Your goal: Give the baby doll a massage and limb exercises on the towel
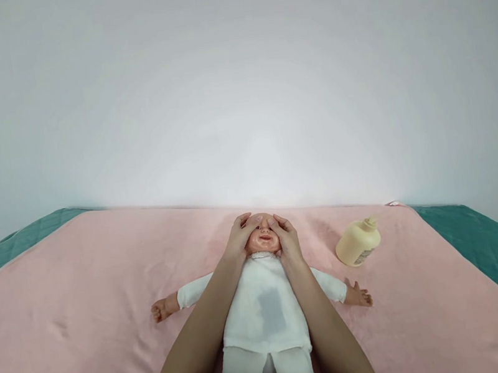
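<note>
A baby doll (262, 304) in a white top and white trousers lies on its back, arms spread to both sides. My left hand (240, 233) cups one side of its head, the thumb lying over the brow. On the opposite side, my right hand (286, 235) holds the head the same way, its thumb close to the doll's eye. Both palms and the sides of the doll's head are partly hidden by my fingers. My forearms run along either side of the doll's body and cover parts of its sleeves.
A pale yellow pump bottle (356, 244) stands tilted-looking to the right of the doll's head. Pink cloth (83, 307) covers the surface, with green quilted fabric (490, 249) showing at both sides. A plain white wall (233, 88) rises behind.
</note>
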Action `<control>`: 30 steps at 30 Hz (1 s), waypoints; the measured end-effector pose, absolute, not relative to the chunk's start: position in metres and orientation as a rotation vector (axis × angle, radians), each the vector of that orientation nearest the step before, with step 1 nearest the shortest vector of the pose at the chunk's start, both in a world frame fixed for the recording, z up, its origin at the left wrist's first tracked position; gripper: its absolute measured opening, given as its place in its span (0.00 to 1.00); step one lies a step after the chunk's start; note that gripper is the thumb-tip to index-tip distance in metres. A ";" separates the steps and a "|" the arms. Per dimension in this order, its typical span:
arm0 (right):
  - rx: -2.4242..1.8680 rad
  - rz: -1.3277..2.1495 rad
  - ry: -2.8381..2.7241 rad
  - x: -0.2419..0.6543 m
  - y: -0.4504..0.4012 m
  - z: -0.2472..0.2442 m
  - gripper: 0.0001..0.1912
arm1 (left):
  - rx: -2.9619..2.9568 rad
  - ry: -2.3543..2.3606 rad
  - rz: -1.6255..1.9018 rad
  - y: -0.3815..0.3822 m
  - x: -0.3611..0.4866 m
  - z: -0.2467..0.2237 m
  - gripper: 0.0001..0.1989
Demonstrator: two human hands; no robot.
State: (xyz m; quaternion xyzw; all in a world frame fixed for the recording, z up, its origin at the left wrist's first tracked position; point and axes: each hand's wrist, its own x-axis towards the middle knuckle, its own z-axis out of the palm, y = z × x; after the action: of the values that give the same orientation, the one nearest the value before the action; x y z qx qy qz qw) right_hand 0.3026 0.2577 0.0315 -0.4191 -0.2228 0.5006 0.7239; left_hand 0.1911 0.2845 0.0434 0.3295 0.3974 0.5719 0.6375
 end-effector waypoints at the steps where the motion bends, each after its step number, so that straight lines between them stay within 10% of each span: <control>1: -0.926 1.107 -0.493 0.303 0.258 0.031 0.26 | 0.767 0.925 1.299 0.286 0.191 0.041 0.24; 30: -0.916 1.227 -0.277 0.307 0.260 0.041 0.14 | 0.648 0.821 1.195 0.284 0.185 0.050 0.15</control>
State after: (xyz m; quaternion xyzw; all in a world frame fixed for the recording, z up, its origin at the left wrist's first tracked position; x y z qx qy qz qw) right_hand 0.3067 0.2597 0.0406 -0.4132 -0.1250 0.5535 0.7122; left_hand 0.1853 0.2843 0.0499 0.2911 0.3689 0.5366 0.7009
